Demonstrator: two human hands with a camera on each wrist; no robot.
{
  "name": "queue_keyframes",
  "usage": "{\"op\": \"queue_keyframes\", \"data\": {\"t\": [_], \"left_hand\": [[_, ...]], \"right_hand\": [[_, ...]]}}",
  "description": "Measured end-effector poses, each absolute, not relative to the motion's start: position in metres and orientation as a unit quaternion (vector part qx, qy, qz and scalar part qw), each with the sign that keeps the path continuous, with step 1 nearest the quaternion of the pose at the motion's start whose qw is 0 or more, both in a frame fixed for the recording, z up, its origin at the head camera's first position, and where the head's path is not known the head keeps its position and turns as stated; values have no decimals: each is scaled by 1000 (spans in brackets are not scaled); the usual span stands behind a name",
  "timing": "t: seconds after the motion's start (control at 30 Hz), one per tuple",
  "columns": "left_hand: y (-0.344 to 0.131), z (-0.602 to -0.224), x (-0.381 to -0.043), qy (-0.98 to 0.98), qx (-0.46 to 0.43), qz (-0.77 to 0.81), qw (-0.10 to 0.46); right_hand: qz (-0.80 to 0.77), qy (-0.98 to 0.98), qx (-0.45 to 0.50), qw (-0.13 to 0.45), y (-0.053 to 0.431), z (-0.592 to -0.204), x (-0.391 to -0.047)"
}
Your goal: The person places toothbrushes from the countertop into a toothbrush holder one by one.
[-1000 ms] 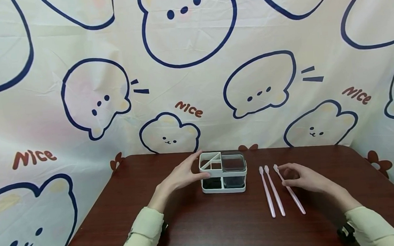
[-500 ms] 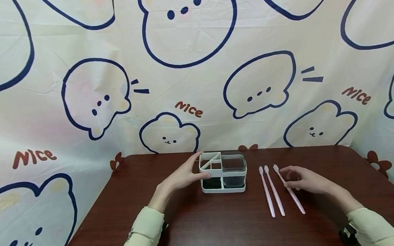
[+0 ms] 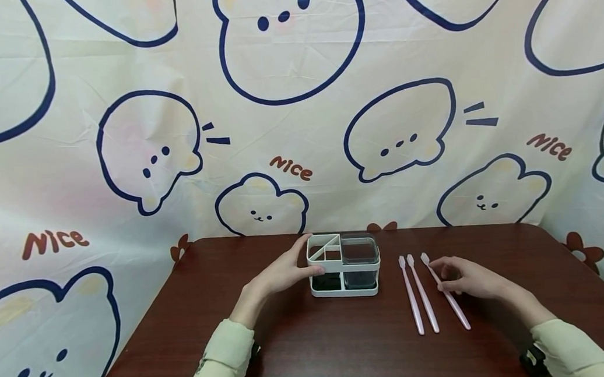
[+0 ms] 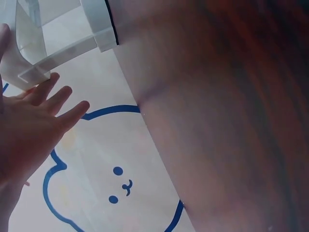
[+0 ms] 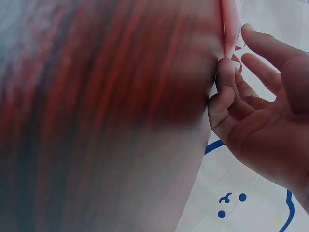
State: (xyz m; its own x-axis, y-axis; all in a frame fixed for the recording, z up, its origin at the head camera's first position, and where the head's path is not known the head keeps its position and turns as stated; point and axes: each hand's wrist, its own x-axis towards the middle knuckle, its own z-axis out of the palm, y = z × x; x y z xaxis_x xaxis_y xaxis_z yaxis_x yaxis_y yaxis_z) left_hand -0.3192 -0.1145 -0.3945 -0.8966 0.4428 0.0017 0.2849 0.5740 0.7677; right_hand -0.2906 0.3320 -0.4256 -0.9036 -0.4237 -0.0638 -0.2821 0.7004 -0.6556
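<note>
A dark brown wooden table [image 3: 313, 351] stands against a cream fabric backdrop printed with navy-outlined bear faces and the word "Nice" [image 3: 287, 125].

Left hand [image 3: 281, 270]: palm turned inward, fingers extended and slightly spread, resting flat against the left end of a white plastic organiser with divided compartments and a clear bin [image 3: 343, 264]; the thumb lies along its front lower edge. The fingers are straight rather than wrapped, so the hand steadies the organiser without gripping it. In the left wrist view the fingertips [image 4: 50, 89] touch the organiser's corner.

Right hand [image 3: 468, 277]: lowered to the table, fingers bent, the tips pinching the stem of a pale pink slender toothbrush [image 3: 446, 292] just below its head. This brush lies flat, angled toward the organiser. Two more pink toothbrushes [image 3: 417, 294] lie side by side just to the hand's left, between it and the organiser.
</note>
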Motion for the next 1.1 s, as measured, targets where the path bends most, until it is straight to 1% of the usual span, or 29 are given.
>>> {"op": "queue_keyframes", "data": {"t": [0.47,0.83,1.1], "left_hand": [[-114,-395,-321,883,203,414,92],[-113,-396,-321,885,199,410,93],[-113,-395,-323,886,200,408,95]], "right_hand": [[-315,920,-202,120,329,-422,-293],[-302,930,-167,128,323,-421,-289],[-320,928,-151,119,324,-420,-287]]}}
